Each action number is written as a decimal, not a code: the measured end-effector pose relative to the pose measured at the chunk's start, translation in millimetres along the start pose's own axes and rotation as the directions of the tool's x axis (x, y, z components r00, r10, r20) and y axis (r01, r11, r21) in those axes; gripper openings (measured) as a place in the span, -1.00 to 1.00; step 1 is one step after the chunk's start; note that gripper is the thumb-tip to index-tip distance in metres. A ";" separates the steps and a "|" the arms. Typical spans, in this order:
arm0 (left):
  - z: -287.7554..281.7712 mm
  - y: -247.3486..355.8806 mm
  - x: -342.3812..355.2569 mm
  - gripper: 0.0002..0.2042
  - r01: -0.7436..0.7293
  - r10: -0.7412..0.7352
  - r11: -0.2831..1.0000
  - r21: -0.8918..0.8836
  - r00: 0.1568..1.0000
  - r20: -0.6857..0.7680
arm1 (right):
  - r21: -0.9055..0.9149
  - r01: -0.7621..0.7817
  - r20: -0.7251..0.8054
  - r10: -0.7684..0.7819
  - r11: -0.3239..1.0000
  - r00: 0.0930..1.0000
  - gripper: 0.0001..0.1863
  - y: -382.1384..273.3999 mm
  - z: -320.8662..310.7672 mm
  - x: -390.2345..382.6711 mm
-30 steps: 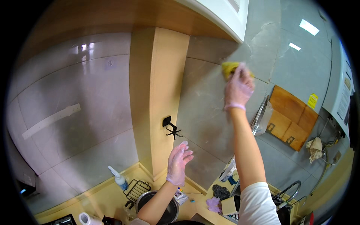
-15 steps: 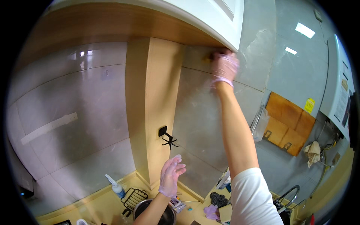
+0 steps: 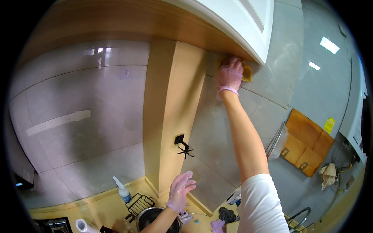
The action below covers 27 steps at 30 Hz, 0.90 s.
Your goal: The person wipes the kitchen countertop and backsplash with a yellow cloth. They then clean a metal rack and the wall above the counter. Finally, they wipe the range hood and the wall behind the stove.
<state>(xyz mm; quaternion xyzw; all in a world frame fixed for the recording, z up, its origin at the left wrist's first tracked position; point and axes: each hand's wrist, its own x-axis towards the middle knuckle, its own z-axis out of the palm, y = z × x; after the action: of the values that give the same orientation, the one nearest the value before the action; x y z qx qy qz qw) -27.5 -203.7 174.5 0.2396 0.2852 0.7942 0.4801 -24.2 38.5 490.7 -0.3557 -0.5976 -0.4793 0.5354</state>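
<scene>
My right hand (image 3: 230, 75), in a thin pink see-through glove, reaches high up to the tiled wall (image 3: 217, 116) just under the wall cabinet (image 3: 248, 27). Its fingers press a yellow-brown wiping pad (image 3: 247, 73) against the tiles; whether this is a sponge or a folded cloth I cannot tell. Lower down, my left hand (image 3: 180, 192) wears the same kind of glove. It hangs in the air with fingers apart, holding nothing, below a black multi-arm hook (image 3: 184, 146) fixed to the beige pillar (image 3: 171, 101).
Below stand a spray bottle (image 3: 122, 190), a black wire rack (image 3: 140, 204) and a metal pot (image 3: 149, 217) on the beige counter (image 3: 89, 209). Dark scouring wool (image 3: 226, 214) lies farther right. A brown board (image 3: 307, 139) hangs on the right wall, above the black faucet (image 3: 301, 217).
My right hand has shifted left under the cabinet, and the yellow-brown pad now shows on its right side. The whole view has turned slightly. My left hand stays open below the hook.
</scene>
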 end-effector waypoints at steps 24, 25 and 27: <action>19.6 -8.6 -23.6 -0.69 0.076 -0.074 0.997 -0.009 0.993 0.095 | 0.351 -0.028 -0.032 0.042 0.936 0.999 -0.78 62.6 -48.0 -80.1; 16.1 -9.4 -23.7 -0.69 0.066 -0.065 0.998 -0.007 0.995 0.075 | 0.366 -0.103 -0.069 0.138 0.925 0.988 -0.78 62.4 -47.7 -66.0; 7.0 -11.9 -21.0 -0.68 0.050 -0.049 0.999 -0.010 0.998 0.047 | 0.312 -0.137 -0.133 0.186 0.940 0.973 -0.76 60.5 -48.4 -54.2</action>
<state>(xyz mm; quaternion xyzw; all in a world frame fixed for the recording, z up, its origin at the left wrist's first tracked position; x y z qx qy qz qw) -6.5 -216.5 169.2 0.2484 0.2752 0.7779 0.5074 56.4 14.5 447.6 -0.2786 -0.5870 -0.3642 0.6672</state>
